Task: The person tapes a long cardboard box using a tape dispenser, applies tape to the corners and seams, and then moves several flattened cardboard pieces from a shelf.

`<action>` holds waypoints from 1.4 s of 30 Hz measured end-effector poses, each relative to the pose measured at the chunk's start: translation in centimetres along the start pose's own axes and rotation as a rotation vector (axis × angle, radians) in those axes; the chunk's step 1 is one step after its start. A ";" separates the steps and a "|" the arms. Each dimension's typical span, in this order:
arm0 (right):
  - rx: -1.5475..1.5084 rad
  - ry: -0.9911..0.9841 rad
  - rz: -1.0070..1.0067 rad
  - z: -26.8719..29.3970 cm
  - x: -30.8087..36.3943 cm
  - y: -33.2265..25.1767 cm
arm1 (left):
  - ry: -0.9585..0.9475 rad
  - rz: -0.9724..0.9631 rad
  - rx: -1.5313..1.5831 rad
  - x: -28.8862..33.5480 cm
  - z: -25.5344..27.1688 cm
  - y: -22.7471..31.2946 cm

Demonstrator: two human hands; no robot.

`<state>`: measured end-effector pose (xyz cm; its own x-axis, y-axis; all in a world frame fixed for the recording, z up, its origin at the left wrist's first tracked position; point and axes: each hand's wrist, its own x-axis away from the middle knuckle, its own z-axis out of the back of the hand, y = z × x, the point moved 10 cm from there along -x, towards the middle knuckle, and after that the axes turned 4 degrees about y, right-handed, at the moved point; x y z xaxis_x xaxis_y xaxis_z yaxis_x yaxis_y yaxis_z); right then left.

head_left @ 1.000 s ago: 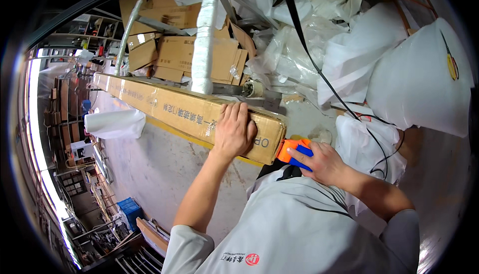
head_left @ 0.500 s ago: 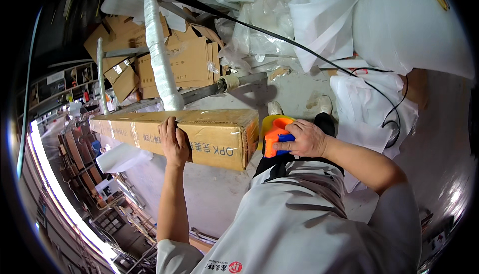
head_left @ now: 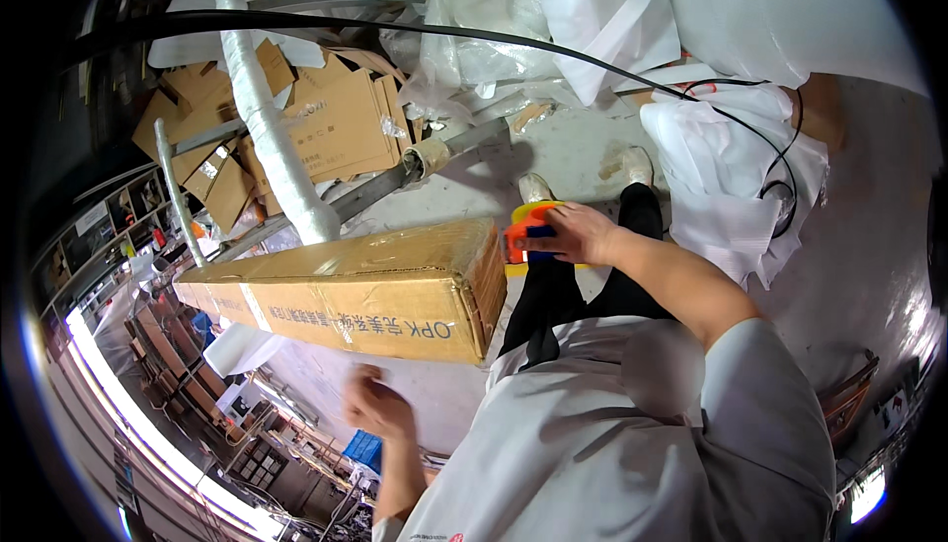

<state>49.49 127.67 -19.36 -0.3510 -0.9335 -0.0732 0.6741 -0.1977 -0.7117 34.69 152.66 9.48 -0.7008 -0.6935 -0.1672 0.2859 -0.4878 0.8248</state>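
Observation:
A long brown cardboard box [head_left: 395, 290] with printing on its side and shiny clear tape at its end lies across a metal stand in front of me. My right hand [head_left: 581, 233] is wrapped round an orange and blue tape dispenser [head_left: 517, 243], held close beside the near right end of the box. Something yellow shows around the dispenser. Below the box's long side hangs my left hand [head_left: 378, 406], off the cardboard and smeared by motion, so its fingers are unclear.
A post wrapped in white film [head_left: 262, 108] rises behind the box. Flattened cartons [head_left: 336, 127] and clear plastic sheeting [head_left: 484, 29] are piled beyond. White foam wrap [head_left: 706, 167] with a black cable [head_left: 494, 38] lies at the right. Cluttered shelves [head_left: 118, 216] stand at far left.
My left hand has come off the top of the box and dropped toward me. My right hand, still holding the tape dispenser, has moved slightly away from me beside the box end.

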 end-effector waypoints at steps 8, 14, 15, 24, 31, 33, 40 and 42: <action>-0.071 0.195 0.116 -0.9 -4.2 -2.6 | -0.360 1.417 1.097 16.4 -20.0 -13.3; -0.068 0.170 0.086 -0.9 -3.9 -1.7 | -0.097 1.291 1.636 12.7 -24.5 -13.3; -0.091 0.153 0.083 -0.5 -4.0 -1.8 | -0.103 1.295 1.691 12.9 -24.8 -12.9; -0.197 0.143 0.177 -1.2 -6.8 -4.6 | -0.020 1.254 1.511 12.0 -24.4 -11.4; -0.285 -0.160 -0.214 -8.5 -8.2 -2.4 | -0.068 1.287 1.451 11.4 -23.8 -12.6; -0.389 -0.002 -0.368 -7.2 -5.7 -1.5 | -0.037 1.284 1.434 10.0 -23.4 -12.6; -0.129 -0.165 -0.523 3.9 5.7 -1.8 | 0.141 1.175 1.280 4.9 -19.2 -14.4; -0.067 -0.128 -0.454 6.3 8.2 -2.4 | 0.196 1.157 1.253 4.6 -18.6 -14.7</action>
<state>49.04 118.62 -13.85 -0.5149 -0.7874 0.3391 0.4265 -0.5784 -0.6954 39.45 146.75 -13.48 -0.4022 -0.4552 0.7943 -0.1660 0.8895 0.4257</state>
